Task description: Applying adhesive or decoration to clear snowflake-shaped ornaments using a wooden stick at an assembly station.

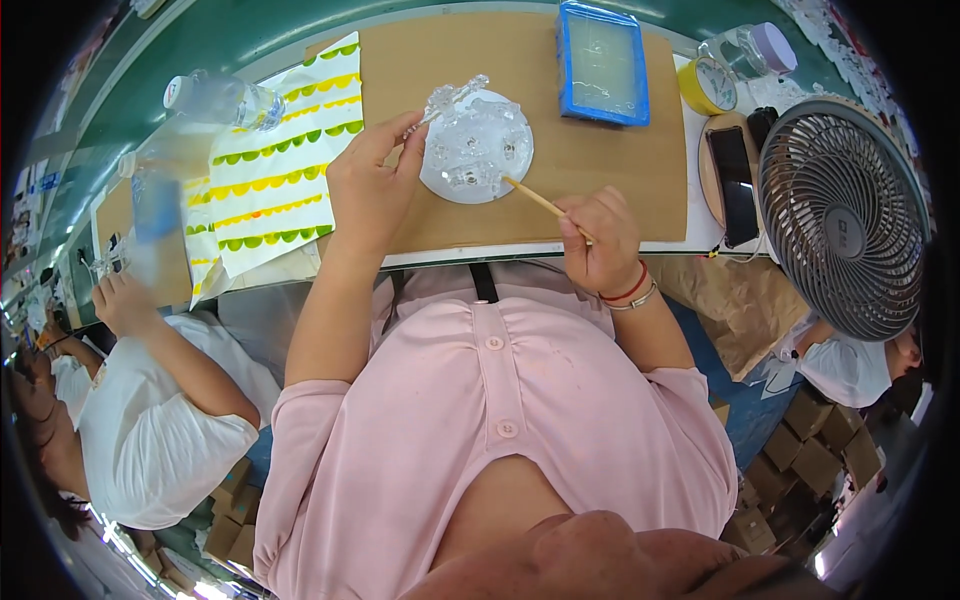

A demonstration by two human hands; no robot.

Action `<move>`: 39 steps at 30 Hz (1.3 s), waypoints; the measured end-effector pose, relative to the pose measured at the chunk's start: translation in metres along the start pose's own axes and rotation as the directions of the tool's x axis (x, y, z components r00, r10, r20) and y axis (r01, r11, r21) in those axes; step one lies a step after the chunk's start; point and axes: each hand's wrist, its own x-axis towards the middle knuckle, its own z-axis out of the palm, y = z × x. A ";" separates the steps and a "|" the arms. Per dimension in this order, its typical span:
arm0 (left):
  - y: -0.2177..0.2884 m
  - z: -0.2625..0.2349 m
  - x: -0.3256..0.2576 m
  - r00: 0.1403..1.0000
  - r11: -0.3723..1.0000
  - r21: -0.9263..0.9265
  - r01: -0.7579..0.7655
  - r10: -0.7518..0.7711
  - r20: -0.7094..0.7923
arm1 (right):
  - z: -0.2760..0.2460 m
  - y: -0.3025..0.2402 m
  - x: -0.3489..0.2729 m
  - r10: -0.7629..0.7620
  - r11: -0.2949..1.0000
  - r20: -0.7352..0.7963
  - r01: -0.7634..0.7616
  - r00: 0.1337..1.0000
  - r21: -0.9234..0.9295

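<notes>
My left hand (370,180) pinches a small clear, sparkling ornament (445,100) at the upper left rim of a round white dish (478,150). Several more clear pieces lie in the dish. My right hand (600,240) grips a thin wooden stick (535,197) like a pen; its tip rests at the dish's lower right rim. Both hands work over a brown cardboard mat (600,170) on the table.
A blue-rimmed tray (602,62) sits at the back of the mat. White sheets with yellow and green wavy stripes (280,170) and a plastic bottle (220,100) lie left. A tape roll (706,85), phone (732,180) and fan (842,220) stand right. A co-worker's hand (120,300) works at far left.
</notes>
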 end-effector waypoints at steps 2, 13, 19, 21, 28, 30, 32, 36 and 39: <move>0.004 -0.003 -0.004 1.000 0.999 0.033 0.001 -0.001 -0.003 | 0.003 0.001 0.001 0.005 1.000 0.009 -0.005 1.000 0.004; 0.007 -0.029 0.009 0.958 1.000 -0.010 0.016 -0.013 0.286 | -0.008 0.006 -0.008 0.114 0.992 -0.100 -0.118 0.988 -0.033; 0.007 -0.036 0.007 0.912 0.998 -0.026 0.055 -0.040 0.409 | -0.008 0.002 -0.010 0.058 0.998 -0.057 -0.059 0.997 -0.002; 0.011 -0.040 0.007 0.905 0.996 -0.066 0.064 -0.030 0.425 | -0.007 0.006 -0.009 0.048 0.998 -0.067 -0.050 0.997 -0.023; 0.020 -0.049 0.030 0.753 0.996 -0.087 -0.007 0.063 0.654 | -0.013 -0.008 -0.016 0.021 0.999 0.026 -0.023 0.999 0.044; 0.013 -0.045 0.037 0.728 0.991 -0.121 -0.056 0.123 0.674 | -0.009 -0.006 -0.018 0.043 0.999 -0.006 -0.043 0.999 -0.001; 0.005 -0.043 0.041 0.694 0.963 -0.131 -0.235 0.261 0.671 | -0.007 -0.003 -0.017 0.060 0.997 -0.038 -0.062 0.997 -0.043; -0.001 -0.040 0.036 0.700 0.962 -0.208 -0.179 0.273 0.660 | -0.005 0.006 -0.013 -0.005 0.997 -0.038 0.002 0.999 -0.077; 0.002 -0.030 0.023 0.790 0.962 -0.201 -0.185 0.267 0.552 | -0.004 0.017 -0.006 -0.031 0.994 -0.028 0.027 0.999 -0.110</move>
